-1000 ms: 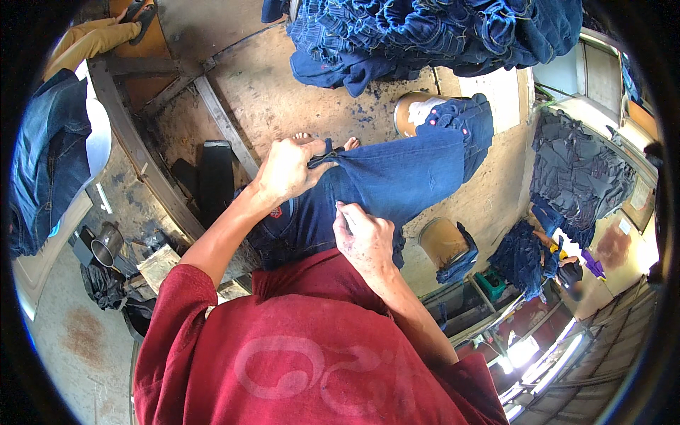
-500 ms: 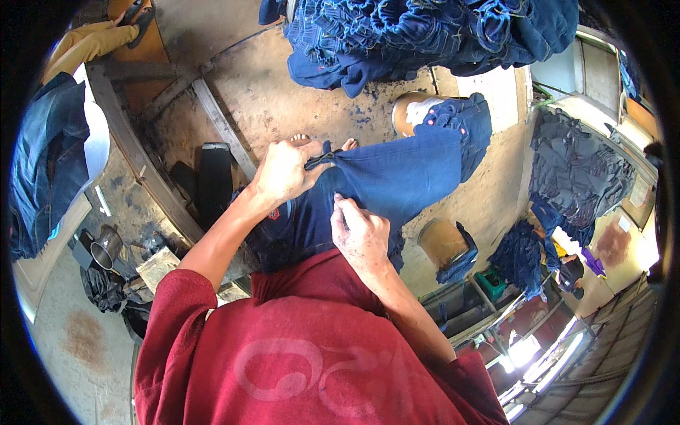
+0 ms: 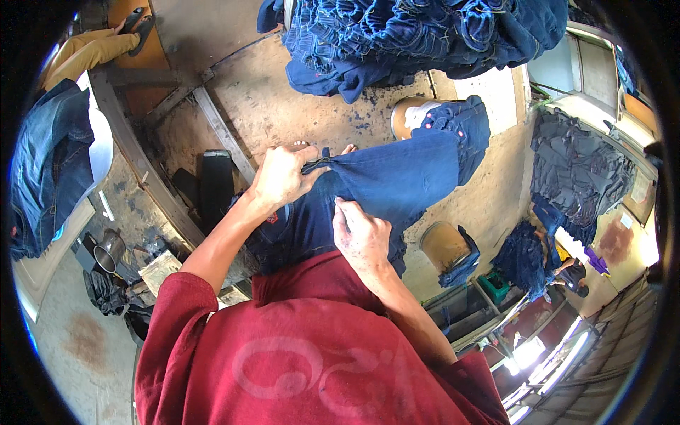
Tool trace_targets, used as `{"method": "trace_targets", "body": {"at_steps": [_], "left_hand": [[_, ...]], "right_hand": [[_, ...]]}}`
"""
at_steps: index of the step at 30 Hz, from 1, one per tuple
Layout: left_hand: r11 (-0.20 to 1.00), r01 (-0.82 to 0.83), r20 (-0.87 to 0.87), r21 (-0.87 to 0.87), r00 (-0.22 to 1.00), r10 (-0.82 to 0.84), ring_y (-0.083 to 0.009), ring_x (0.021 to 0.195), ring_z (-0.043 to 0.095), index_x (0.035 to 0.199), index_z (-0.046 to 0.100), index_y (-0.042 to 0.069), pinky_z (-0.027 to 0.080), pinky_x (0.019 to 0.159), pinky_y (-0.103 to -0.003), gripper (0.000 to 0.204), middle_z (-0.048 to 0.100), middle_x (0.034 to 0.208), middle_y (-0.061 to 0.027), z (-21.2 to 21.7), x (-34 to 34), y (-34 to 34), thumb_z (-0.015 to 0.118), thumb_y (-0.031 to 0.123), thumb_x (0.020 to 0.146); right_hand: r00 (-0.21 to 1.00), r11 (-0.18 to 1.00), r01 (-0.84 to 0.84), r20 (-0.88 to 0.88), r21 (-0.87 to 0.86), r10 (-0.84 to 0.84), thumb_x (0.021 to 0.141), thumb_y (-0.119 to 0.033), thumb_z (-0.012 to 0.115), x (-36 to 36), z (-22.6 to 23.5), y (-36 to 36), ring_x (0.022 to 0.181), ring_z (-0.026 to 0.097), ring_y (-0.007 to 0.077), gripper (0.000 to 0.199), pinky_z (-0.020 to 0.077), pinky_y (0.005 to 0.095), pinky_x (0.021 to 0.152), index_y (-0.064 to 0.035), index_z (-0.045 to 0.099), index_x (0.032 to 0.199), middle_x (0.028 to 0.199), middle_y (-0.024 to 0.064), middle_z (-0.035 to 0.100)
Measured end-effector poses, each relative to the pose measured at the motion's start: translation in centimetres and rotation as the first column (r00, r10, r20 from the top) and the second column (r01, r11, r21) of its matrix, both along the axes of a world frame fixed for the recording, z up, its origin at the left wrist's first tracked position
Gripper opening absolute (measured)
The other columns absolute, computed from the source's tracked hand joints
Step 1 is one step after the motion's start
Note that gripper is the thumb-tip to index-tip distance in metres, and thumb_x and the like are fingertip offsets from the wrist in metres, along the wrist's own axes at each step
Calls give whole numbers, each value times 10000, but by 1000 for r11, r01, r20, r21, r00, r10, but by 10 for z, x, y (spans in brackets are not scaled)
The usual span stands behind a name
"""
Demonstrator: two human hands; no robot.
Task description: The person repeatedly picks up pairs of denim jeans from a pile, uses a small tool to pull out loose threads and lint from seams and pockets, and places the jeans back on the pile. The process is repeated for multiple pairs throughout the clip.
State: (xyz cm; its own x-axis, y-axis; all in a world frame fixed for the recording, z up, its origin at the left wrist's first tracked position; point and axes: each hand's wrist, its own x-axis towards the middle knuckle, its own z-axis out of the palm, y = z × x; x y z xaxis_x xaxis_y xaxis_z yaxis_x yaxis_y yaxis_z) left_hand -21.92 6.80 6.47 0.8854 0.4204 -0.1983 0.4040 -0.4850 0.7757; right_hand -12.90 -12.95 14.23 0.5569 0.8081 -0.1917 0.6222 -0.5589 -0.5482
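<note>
A dark blue denim garment [image 3: 397, 173] lies across my lap, one long part stretching out to the right. My left hand [image 3: 282, 176] is closed on a bunched edge of it, with a short dark tab of cloth sticking up beside the fingers. Just to the right and nearer me, my right hand [image 3: 363, 232] is closed over the denim, thumb and forefinger pinched together at its surface. Whatever those fingers hold, if anything, is hidden. A small red mark shows on the garment beside my left wrist.
A big heap of denim [image 3: 425, 35] rises at the far side. Beyond the garment stands a drum [image 3: 404, 117] with denim on it; another drum [image 3: 443, 244] is nearer on the right. Dark grey cloths [image 3: 581, 159] lie at far right. A person's legs [image 3: 88, 53] show far left.
Both hands keep nearly the same place and grip on the garment. The view has shifted slightly, and the far heap sits a little further left.
</note>
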Motion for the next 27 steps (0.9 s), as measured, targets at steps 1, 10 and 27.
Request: {"method": "trace_targets", "body": {"at_steps": [1, 10, 27], "left_hand": [[1000, -2, 8, -1, 1000, 2, -391, 764, 771, 1089, 783, 103, 641, 693, -460, 289, 782, 939, -175, -1, 1, 0, 888, 281, 886], [880, -313, 58, 358, 948, 314, -420, 1018, 700, 1125, 711, -7, 572, 930, -500, 556, 723, 1023, -204, 65, -29, -14, 975, 360, 802], [168, -809, -461, -563, 476, 749, -301, 1324, 661, 1460, 621, -20, 486, 1184, -436, 507, 709, 1409, -130, 118, -127, -170, 787, 159, 1016]], "right_hand": [[1000, 1000, 13, 5, -13, -13, 978, -123, 733, 0, -1, 0, 592, 743, 295, 83, 598, 420, 538, -95, 741, 1056, 736, 110, 748], [754, 913, 405, -552, -38, -357, 1041, -124, 743, 24, 17, -31, 746, 804, 174, 376, 600, 322, 674, -43, 654, 1398, 834, 139, 822], [832, 962, 272, -511, 38, -215, 1135, -161, 647, 67, 44, -108, 1004, 772, 133, 214, 588, 254, 814, 13, 709, 1243, 1064, 97, 812]]}}
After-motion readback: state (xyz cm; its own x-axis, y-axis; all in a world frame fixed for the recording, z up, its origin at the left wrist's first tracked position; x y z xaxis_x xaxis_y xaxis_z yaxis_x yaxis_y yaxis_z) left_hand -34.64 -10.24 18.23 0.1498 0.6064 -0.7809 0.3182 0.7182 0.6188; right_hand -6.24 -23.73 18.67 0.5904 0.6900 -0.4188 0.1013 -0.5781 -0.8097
